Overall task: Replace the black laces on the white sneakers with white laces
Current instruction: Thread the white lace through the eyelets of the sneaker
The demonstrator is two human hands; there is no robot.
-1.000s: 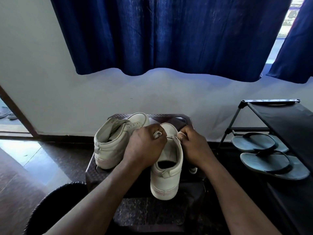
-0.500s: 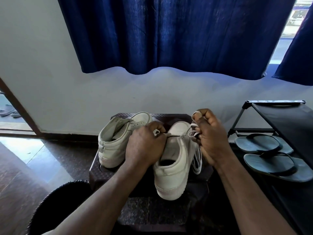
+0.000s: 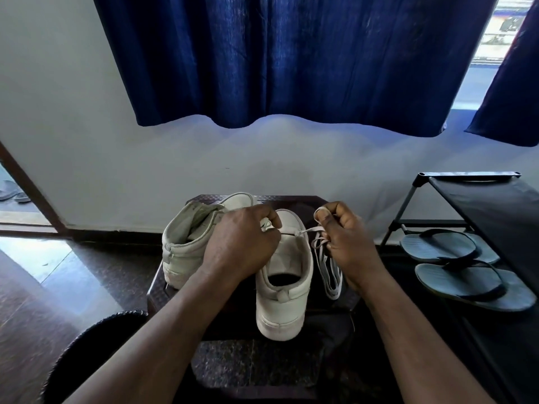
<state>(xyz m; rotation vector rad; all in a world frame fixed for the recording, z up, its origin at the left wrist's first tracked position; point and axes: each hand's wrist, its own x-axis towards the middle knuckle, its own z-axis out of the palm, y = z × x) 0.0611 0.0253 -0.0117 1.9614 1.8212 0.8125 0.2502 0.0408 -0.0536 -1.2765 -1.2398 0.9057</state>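
head-worn view, forward and down, close

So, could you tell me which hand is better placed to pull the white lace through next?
Right, probably: the right hand pinches the white lace leading off the near sneaker; the left hand pinches lace close over it.

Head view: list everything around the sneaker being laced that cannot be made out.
- Eyelets of the near sneaker: hidden in the head view under the left hand.
- Ends of the white lace: buried in the grip of both hands; the right hand also covers the top of the bundle.
- Front of the far sneaker: behind the left hand, so its lacing cannot be told.
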